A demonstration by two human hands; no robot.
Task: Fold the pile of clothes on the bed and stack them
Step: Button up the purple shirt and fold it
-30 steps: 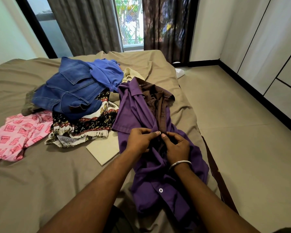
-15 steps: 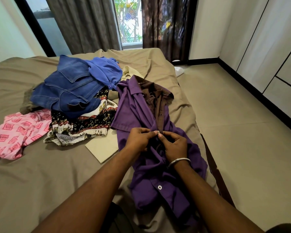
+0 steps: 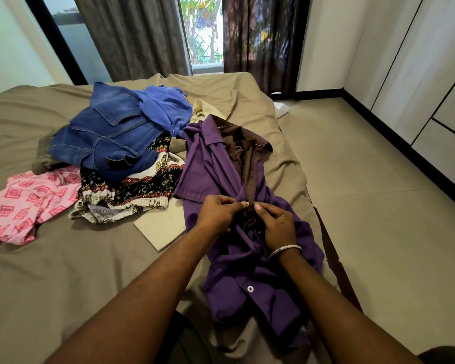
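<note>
- A pink patterned garment (image 3: 24, 206) lies crumpled at the far left of the bed (image 3: 63, 271), which wears a taupe sheet.
- Just right of it sits the pile: blue jeans (image 3: 108, 137) on top, a bright blue shirt (image 3: 163, 106) against them, and a black-and-white printed piece (image 3: 132, 190) beneath.
- A flat beige cloth (image 3: 163, 227) pokes out from under the pile's near edge.
- The left hand (image 3: 218, 211) has its fingers curled, thumb and forefinger pinching the front edge of the purple shirt (image 3: 247, 258).
- That shirt stretches along the bed's right edge, with its collar near the pile and its hem toward the person; a white button (image 3: 249, 288) shows low on it.
- The right hand (image 3: 276, 224), a silver bangle (image 3: 284, 250) at its wrist, curls likewise and pinches the shirt's dark brown lining (image 3: 250, 164) beside the left fingertips.
- Tiled floor (image 3: 378, 206) and pale wardrobe doors (image 3: 418, 88) fill the right.
</note>
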